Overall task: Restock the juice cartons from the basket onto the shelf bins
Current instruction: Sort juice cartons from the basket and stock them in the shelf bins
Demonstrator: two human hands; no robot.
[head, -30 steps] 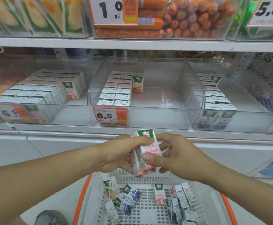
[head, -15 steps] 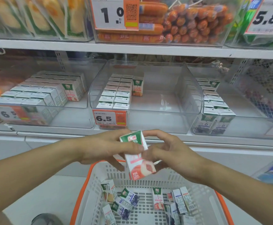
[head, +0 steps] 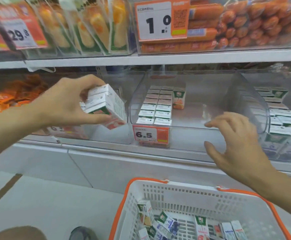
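Before white shelf [head: 158, 58], left hand [head: 63, 104] fingers gripping juice cartons [head: 106, 106], right hand [head: 234, 144] fingers spread, basket [head: 175, 191] below

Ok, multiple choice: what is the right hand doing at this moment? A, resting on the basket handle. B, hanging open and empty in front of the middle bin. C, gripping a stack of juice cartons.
B: the right hand is spread with nothing in it before the middle bin, while the left hand holds the juice cartons.
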